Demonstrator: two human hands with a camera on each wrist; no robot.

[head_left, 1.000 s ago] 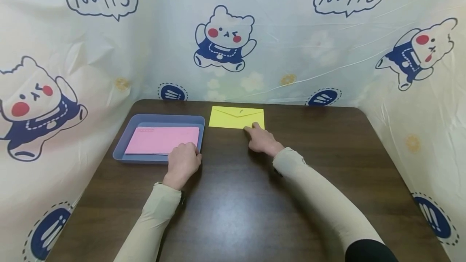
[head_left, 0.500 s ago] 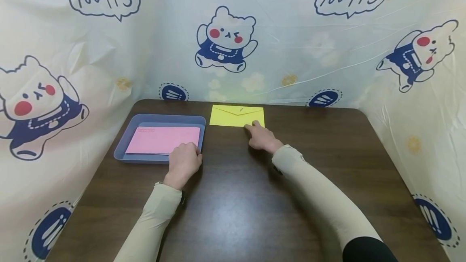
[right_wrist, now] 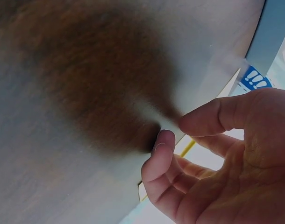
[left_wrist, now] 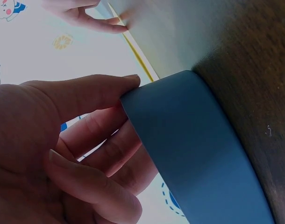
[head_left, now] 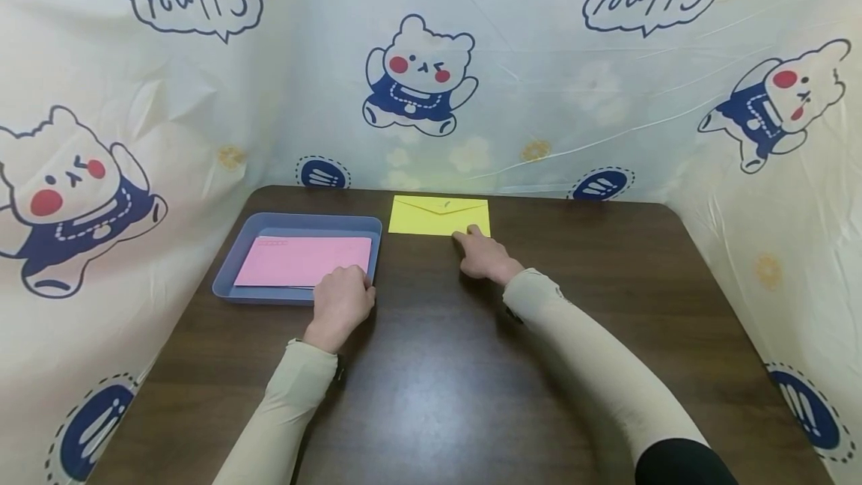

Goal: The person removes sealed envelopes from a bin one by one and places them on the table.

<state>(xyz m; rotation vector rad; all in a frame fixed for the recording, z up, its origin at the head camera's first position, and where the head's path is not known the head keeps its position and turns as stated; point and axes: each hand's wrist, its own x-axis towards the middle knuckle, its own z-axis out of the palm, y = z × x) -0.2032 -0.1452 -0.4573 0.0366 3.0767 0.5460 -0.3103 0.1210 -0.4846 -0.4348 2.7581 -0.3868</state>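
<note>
In the head view a blue tray (head_left: 232,283) stands at the table's left side with a pink envelope (head_left: 283,264) lying in it. My left hand (head_left: 342,305) grips the tray's near right corner; in the left wrist view the thumb lies outside the wall, the other fingers behind it, partly hidden. A yellow envelope (head_left: 431,219) lies flap side up near the back edge, right of the tray. My right hand (head_left: 486,255) pinches its near edge towards the right corner with thumb and index finger. The little finger is bent in the right wrist view.
Everything lies on a dark wooden table (head_left: 431,365). Printed sheeting (head_left: 525,81) with bear drawings hangs close behind the back edge and along both sides. Beneath the pink envelope a thin edge of something else shows.
Both hands, the tray and the two envelopes keep their places. The whole head view has shifted very slightly.
</note>
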